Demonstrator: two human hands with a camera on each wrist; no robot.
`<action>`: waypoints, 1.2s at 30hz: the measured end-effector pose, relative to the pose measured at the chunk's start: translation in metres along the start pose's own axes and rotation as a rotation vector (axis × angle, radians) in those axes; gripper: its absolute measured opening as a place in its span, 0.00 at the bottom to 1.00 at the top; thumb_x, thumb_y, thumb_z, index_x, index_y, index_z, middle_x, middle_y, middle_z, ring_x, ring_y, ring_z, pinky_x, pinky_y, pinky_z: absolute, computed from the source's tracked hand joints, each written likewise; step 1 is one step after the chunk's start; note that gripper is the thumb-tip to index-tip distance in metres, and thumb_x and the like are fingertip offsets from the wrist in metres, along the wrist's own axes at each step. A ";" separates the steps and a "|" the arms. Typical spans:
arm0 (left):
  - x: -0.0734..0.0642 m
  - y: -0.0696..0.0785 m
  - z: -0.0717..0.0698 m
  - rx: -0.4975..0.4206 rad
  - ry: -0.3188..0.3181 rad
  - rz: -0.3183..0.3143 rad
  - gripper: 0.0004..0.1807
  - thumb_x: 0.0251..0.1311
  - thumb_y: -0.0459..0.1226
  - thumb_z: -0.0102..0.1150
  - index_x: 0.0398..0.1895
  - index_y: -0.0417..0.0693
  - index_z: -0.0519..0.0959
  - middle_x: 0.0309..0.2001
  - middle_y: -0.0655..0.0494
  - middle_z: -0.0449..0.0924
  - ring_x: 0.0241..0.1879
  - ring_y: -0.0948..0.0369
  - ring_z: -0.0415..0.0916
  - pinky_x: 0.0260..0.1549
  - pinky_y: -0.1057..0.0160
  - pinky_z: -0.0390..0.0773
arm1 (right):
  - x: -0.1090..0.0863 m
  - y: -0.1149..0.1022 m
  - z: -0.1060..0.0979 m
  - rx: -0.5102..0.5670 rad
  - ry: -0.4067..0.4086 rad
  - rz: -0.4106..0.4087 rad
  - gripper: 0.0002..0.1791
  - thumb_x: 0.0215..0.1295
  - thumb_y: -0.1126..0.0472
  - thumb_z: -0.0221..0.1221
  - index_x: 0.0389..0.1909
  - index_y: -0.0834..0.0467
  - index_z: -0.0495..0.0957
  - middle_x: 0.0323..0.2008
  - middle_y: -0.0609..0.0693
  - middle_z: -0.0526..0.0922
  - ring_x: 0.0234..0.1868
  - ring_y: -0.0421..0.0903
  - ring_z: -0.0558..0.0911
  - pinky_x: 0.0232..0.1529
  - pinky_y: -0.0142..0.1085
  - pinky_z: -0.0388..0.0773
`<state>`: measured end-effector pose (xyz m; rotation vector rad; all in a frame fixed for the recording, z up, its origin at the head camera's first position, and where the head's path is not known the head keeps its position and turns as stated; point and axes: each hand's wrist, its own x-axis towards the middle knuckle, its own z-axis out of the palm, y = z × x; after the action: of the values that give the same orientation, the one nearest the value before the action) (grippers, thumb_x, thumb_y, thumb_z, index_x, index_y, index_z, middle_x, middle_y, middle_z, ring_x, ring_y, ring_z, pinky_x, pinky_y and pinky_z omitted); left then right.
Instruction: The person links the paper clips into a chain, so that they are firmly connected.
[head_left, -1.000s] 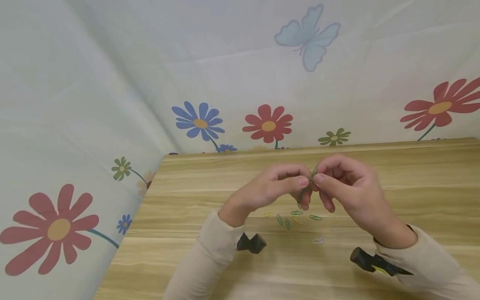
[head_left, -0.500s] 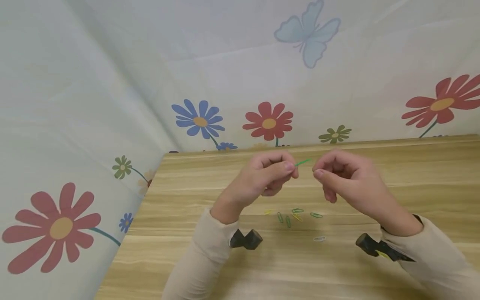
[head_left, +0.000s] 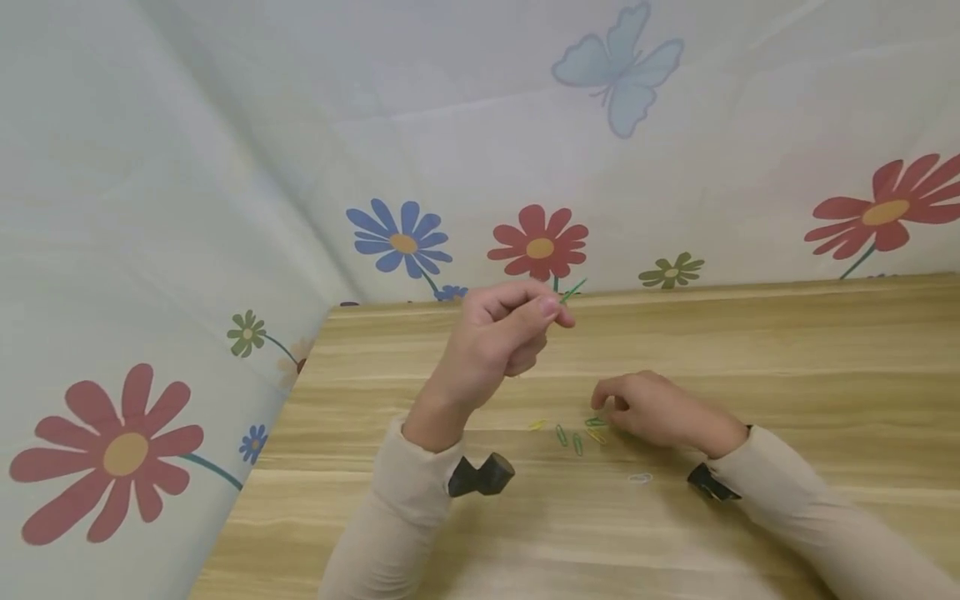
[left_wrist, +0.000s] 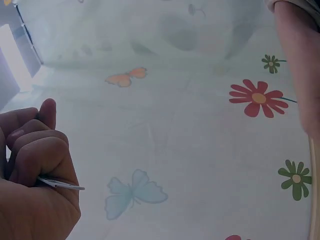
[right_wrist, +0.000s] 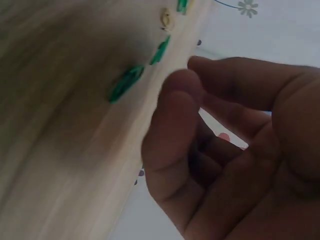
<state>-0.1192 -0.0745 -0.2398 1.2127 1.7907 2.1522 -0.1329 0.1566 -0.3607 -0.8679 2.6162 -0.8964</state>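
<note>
In the head view my left hand (head_left: 502, 333), raised over the far part of the table, pinches a green paper clip (head_left: 574, 290) between thumb and forefinger, one end sticking out. From its curled fingers a pale metallic paper clip (left_wrist: 61, 184) pokes out in the left wrist view. My right hand (head_left: 652, 408) is low over the table with bent fingers, fingertips right at a green paper clip (head_left: 592, 422). Nothing shows between its thumb and fingers in the right wrist view, where a green paper clip (right_wrist: 126, 83) lies close by.
Several loose paper clips lie on the wooden table (head_left: 360, 500): two green paper clips (head_left: 561, 435), yellow ones (head_left: 537, 425) and a white paper clip (head_left: 641, 478) nearer the front. A flower-printed cloth wall (head_left: 450, 125) stands behind and to the left.
Both hands were together at the green paper clip, then parted. The left hand has moved up and left with it; the right hand has come down to the loose clips, covering one green clip.
</note>
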 end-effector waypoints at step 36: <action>0.003 -0.009 -0.003 0.036 -0.017 0.007 0.19 0.69 0.38 0.55 0.34 0.25 0.75 0.12 0.56 0.59 0.11 0.61 0.48 0.11 0.64 0.48 | 0.005 -0.001 0.020 -0.194 0.025 -0.081 0.15 0.62 0.73 0.59 0.24 0.52 0.69 0.19 0.41 0.67 0.20 0.36 0.65 0.22 0.31 0.64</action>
<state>-0.1270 -0.0728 -0.2465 1.2424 1.8289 2.1159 -0.1285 0.1436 -0.3761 -1.0229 2.7416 -0.6837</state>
